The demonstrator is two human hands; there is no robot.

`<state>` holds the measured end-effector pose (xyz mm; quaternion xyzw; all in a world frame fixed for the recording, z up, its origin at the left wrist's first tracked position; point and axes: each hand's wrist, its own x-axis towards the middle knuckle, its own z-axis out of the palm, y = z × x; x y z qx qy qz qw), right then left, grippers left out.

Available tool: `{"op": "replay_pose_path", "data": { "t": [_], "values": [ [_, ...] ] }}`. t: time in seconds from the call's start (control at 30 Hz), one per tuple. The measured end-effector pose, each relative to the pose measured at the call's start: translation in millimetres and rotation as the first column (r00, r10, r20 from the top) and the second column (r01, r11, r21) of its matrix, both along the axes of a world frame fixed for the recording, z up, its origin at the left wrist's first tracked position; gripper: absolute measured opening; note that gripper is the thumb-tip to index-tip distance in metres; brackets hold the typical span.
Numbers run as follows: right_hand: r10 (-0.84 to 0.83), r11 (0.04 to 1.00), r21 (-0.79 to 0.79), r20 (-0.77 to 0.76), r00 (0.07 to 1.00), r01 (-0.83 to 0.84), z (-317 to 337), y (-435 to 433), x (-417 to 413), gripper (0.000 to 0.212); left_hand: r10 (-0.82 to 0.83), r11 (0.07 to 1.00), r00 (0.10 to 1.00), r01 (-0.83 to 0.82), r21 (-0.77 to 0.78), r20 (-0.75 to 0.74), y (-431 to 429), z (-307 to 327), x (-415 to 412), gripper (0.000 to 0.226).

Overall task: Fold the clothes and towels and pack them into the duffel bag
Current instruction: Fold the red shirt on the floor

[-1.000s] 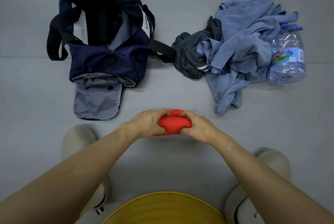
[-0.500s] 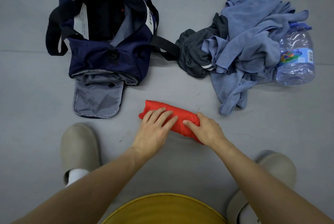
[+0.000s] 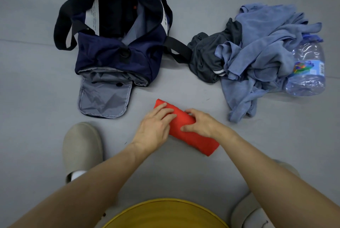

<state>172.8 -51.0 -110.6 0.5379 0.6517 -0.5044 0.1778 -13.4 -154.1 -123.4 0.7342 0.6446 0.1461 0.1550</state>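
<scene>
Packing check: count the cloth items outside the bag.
3: red cloth in front, grey garment right of the duffel bag, blue heap beside it, possibly hiding more.

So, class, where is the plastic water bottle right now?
In the head view, the water bottle sits on the floor at the far right, its top partly under the right edge of the crumpled blue towels.
</scene>
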Motion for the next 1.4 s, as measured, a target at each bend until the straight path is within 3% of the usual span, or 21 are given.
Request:
{"op": "replay_pose_path", "data": {
  "t": [0.1, 0.13, 0.2, 0.27, 0.37, 0.47, 0.6, 0.67, 0.87, 1.0, 1.13, 1.27, 1.33, 1.4],
  "values": [
    [-0.048, 0.998, -0.043, 0.006, 0.999, 0.048, 2, -9, -12, 0.069, 0.272, 0.958, 0.961, -0.267, -0.101, 0.048, -20, 11, -8, 0.033],
    [-0.117, 0.99, -0.08, -0.014, 0.993, 0.115, 1, -13, -15, 0.069, 0.41, 0.898, 0.907, -0.383, -0.214, 0.096, -28, 13, -6, 0.032],
    [-0.256, 0.954, -0.18, -0.071, 0.964, 0.24, -4, -21, -22, 0.067, 0.697, 0.678, 0.692, -0.551, -0.488, 0.188, -37, 11, -2, 0.041],
    [-0.377, 0.898, -0.285, -0.11, 0.92, 0.334, -8, -30, -29, 0.061, 0.848, 0.495, 0.445, -0.472, -0.73, 0.287, -34, 3, 3, 0.052],
    [-0.497, 0.808, -0.432, -0.136, 0.857, 0.4, 0, -42, -41, 0.045, 0.894, 0.444, 0.058, -0.255, -0.859, 0.445, -25, 4, 12, 0.038],
    [-0.568, 0.763, -0.474, -0.165, 0.807, 0.44, 11, -43, -48, 0.043, 0.858, 0.5, -0.023, -0.199, -0.843, 0.514, -17, 24, 7, 0.023],
    [-0.571, 0.771, -0.481, -0.233, 0.787, 0.417, 61, -32, -59, 0.036, 0.828, 0.548, -0.051, -0.134, -0.826, 0.558, -7, 72, -18, 0.032],
    [-0.589, 0.77, -0.485, -0.289, 0.755, 0.415, 102, -27, -70, 0.033, 0.815, 0.572, -0.025, -0.124, -0.81, 0.579, 0, 110, -37, 0.036],
    [-0.658, 0.725, -0.583, -0.426, 0.621, 0.367, 180, -5, -115, 0.048, 0.752, 0.657, 0.088, -0.18, -0.732, 0.653, 19, 217, -98, 0.048],
    [-0.667, 0.732, -0.583, -0.512, 0.541, 0.351, 217, 17, -148, 0.051, 0.73, 0.683, 0.265, -0.27, -0.678, 0.63, 50, 263, -130, 0.04],
    [-0.716, 0.692, -0.615, -0.518, 0.467, 0.379, 228, 52, -168, 0.046, 0.707, 0.706, 0.359, -0.307, -0.638, 0.61, 92, 277, -150, 0.042],
    [-0.734, 0.675, -0.612, -0.499, 0.461, 0.412, 211, 95, -190, 0.048, 0.65, 0.76, 0.391, -0.327, -0.562, 0.652, 131, 255, -162, 0.035],
    [-0.74, 0.668, -0.606, -0.482, 0.47, 0.431, 197, 117, -200, 0.047, 0.673, 0.739, 0.434, -0.368, -0.564, 0.599, 149, 233, -173, 0.031],
    [-0.742, 0.666, -0.597, -0.473, 0.474, 0.447, 180, 138, -208, 0.044, 0.679, 0.726, 0.59, -0.454, -0.517, 0.436, 168, 201, -191, 0.034]
  ]
}}
